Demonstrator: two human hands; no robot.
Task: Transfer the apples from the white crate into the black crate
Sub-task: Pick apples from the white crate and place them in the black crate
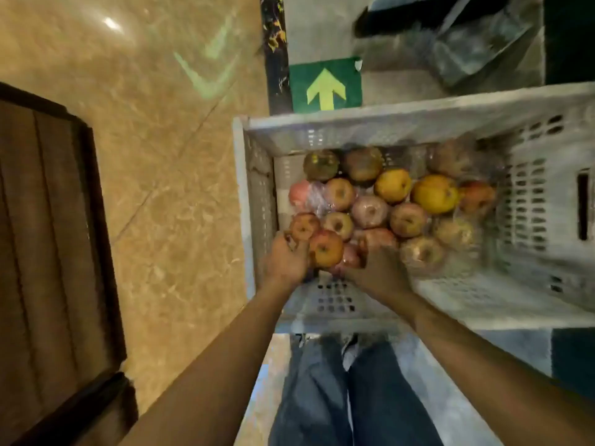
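The white crate stands in front of me and holds several red and yellow apples, some in clear wrap. Both my hands are down inside its near left corner. My left hand curls round a red-yellow apple from the left. Just to the right of it, my right hand lies over a red apple, and its fingers curl onto the fruit. Two yellow apples lie further back in the pile. No black crate shows clearly in this view.
A dark wooden panel fills the left edge over the tan marble floor. Behind the crate is a green sign with a yellow arrow. A blurred dark shape with a plastic bag sits at the top right. My jeans show below.
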